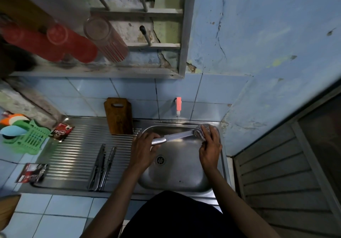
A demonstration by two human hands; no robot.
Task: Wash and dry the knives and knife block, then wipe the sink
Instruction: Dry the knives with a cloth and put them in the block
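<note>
My left hand (143,150) grips the steel handle of a serrated knife (177,136) held level over the steel sink (184,178). My right hand (210,146) holds a grey cloth (200,131) wrapped around the blade's tip at the sink's back right corner. Several more steel knives (101,167) lie side by side on the ribbed drainboard (73,154), left of the basin. No knife block is in view.
A wooden cutting board (119,115) leans against the tiled wall behind the drainboard. A pink tap (178,105) juts from the wall above the sink. A green basket (27,139) and sachets (61,129) sit at left. A rack with red cups (55,42) hangs overhead.
</note>
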